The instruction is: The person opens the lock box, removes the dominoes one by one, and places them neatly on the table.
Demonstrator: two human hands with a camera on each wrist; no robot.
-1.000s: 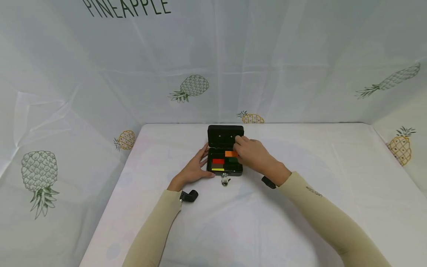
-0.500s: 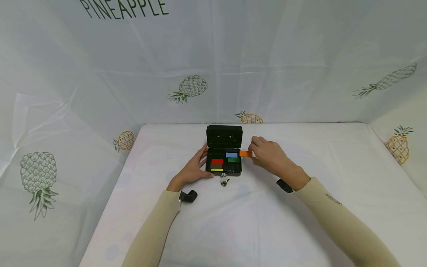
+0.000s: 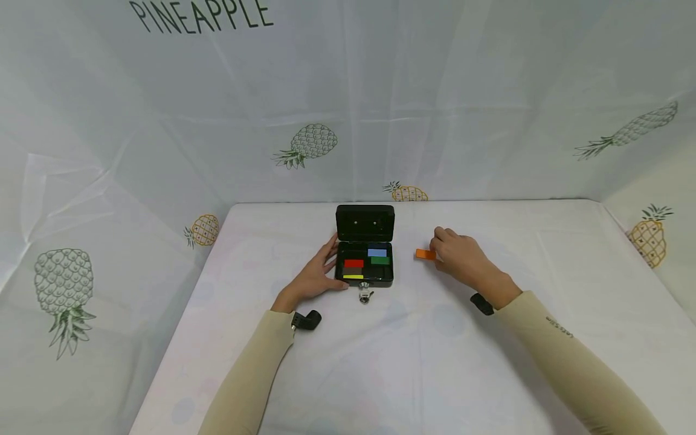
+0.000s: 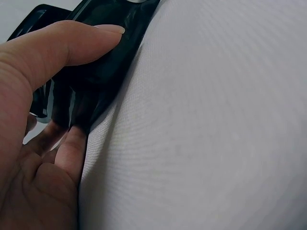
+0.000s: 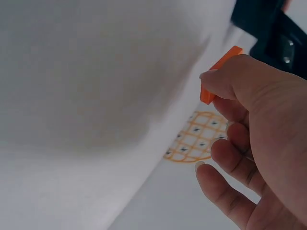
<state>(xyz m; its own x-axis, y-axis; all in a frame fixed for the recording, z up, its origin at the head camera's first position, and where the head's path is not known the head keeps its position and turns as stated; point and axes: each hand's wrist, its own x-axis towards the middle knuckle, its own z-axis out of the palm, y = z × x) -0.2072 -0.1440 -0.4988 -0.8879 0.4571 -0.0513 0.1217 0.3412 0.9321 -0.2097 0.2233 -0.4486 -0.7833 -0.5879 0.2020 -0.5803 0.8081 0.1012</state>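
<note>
Right hand (image 3: 461,257): fingers clamped on the orange block (image 3: 425,254), right of the black box (image 3: 382,283).
Left hand (image 3: 314,275): fingers apart, touching the box's left side, thumb at its near corner.
Box contents: blue block (image 3: 377,252) and green block (image 3: 380,261) right; red block (image 3: 354,263) and yellow strip (image 3: 353,277) left.
Lid (image 3: 365,222): raised behind the box.
Silver latch (image 3: 365,292): hanging before it.

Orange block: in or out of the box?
Out: the right hand pinches the orange block beside the black box, with white tabletop showing between them.
</note>
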